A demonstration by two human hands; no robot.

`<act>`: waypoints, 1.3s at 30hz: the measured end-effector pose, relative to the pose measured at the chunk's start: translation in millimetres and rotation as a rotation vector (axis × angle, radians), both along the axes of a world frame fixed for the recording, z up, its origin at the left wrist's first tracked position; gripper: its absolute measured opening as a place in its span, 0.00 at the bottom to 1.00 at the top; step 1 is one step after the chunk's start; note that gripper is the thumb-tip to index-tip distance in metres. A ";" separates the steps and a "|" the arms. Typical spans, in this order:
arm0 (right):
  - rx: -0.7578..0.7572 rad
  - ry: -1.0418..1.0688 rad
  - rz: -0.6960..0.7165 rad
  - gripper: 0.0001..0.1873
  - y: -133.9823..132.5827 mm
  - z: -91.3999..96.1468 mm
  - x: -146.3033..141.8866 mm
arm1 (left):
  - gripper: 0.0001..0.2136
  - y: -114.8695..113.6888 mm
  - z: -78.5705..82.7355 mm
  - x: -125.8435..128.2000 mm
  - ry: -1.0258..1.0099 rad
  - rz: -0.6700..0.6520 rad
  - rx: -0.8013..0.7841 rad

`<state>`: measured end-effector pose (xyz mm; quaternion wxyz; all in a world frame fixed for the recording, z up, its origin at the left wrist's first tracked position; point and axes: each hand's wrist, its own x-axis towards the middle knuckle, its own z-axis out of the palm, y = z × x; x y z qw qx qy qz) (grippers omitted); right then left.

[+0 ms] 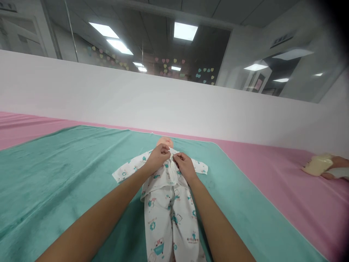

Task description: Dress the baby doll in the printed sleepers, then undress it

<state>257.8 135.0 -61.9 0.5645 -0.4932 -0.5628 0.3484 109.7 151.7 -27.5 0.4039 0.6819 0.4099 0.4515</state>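
Note:
A baby doll (165,141) lies on its back, dressed in a white printed baby shirt (163,181) and matching printed trousers (171,222). Its sleeves are spread out to both sides. My left hand (159,155) is closed in a pinch at the shirt's neckline, just below the doll's head. Close beside it, my right hand (184,163) pinches the other front edge of the shirt. Down the middle of the chest runs the shirt's front opening. Whatever fastener lies between the fingertips is too small to make out.
A teal blanket (68,174) lies under the doll, over a pink sheet (272,174). At the far right, a pale yellow item and part of another doll (336,162) rest on the pink. A white wall (163,103) with windows rises behind.

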 end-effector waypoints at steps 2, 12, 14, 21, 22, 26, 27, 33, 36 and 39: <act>-0.003 -0.009 -0.008 0.16 0.9 -0.3 -0.3 | 0.11 -0.1 -0.9 -0.6 -0.003 -0.016 0.018; 0.086 -0.246 -0.072 0.19 -3.2 -1.4 -3.2 | 0.16 25.6 -22.5 0.3 0.345 0.201 0.385; 0.104 -0.327 -0.096 0.20 -3.6 0.2 -5.0 | 0.17 28.8 -26.0 -1.6 0.423 0.184 0.420; -0.022 -0.675 -0.160 0.18 36.8 11.7 -14.6 | 0.18 30.6 -29.2 -3.5 0.543 0.203 0.415; -0.026 -0.720 -0.181 0.17 46.0 13.5 -16.7 | 0.18 30.9 -29.4 -3.9 0.538 0.207 0.405; 0.030 -0.733 -0.239 0.11 71.2 16.9 -23.9 | 0.20 33.7 -32.0 -5.8 0.507 0.239 0.363; 0.044 -0.717 -0.250 0.11 73.2 16.4 -24.7 | 0.20 34.6 -33.1 -6.0 0.504 0.248 0.364; 0.104 -0.571 -0.260 0.14 67.9 10.9 -20.0 | 0.21 37.3 -36.9 -4.4 0.537 0.274 0.384; 0.106 -0.493 -0.214 0.16 68.2 11.0 -16.8 | 0.21 36.7 -35.8 -3.6 0.518 0.266 0.379; 0.083 -0.425 -0.148 0.16 70.1 11.6 -14.3 | 0.19 35.8 -35.1 -3.0 0.499 0.280 0.371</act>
